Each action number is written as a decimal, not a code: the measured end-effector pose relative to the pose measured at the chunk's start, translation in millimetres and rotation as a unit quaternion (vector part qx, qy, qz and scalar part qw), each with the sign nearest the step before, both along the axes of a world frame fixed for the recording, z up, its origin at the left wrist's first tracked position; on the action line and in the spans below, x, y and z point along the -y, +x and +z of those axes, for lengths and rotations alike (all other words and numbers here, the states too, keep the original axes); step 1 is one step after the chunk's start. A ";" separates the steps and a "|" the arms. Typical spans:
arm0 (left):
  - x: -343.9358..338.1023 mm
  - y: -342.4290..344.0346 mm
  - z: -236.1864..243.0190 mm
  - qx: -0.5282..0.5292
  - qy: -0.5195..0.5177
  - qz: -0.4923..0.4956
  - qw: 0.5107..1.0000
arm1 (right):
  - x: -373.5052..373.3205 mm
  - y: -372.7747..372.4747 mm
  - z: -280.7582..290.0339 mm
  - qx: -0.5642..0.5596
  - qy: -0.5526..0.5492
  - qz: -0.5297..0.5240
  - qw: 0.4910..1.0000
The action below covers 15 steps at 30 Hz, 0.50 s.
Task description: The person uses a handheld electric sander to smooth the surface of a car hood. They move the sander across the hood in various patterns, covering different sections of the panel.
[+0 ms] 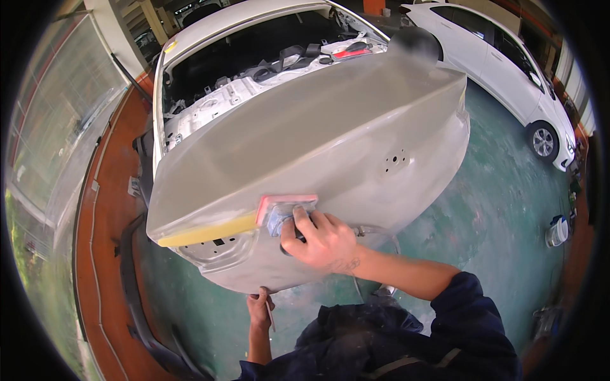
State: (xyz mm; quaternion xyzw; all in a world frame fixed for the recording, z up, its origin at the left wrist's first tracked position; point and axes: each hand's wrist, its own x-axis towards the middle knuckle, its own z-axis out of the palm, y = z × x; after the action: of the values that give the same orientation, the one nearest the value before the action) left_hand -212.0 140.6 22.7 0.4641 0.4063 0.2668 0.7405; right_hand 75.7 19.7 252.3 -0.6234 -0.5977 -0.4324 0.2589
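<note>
had my right hand (327, 241) clamped on a pink-edged sander (287, 198), against the grey trunk lid (318, 146), yellow band (210, 231) past its 8 o'clock, left hand (258, 307) past 6, pinched on a thin pinkish piece (272, 315)

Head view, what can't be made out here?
In the head view:
Sanding block: its working face hidden against the grey panel.
Thin pinkish strip at the left hand: too small to identify.
Dark round shape: blurred.
White car roof behind the panel: partly cut off by the top edge.
</note>
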 end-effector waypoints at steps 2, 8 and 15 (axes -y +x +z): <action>-0.1 -3.6 2.0 -0.015 0.005 -0.008 1.000 | 21.1 29.3 7.2 0.020 -0.004 -0.016 1.000; 4.9 3.7 7.4 -0.030 0.022 -0.022 0.999 | 62.6 85.5 5.1 0.049 0.009 -0.045 0.998; 10.5 9.3 12.0 -0.006 0.029 0.017 0.999 | 8.0 8.3 5.3 0.072 -0.002 -0.037 0.997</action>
State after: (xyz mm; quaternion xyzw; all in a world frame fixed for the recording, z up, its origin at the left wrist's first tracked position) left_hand -202.7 130.1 34.7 0.4801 0.4105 0.2878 0.7198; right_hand 84.0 11.7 257.7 -0.6130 -0.5923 -0.4840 0.1979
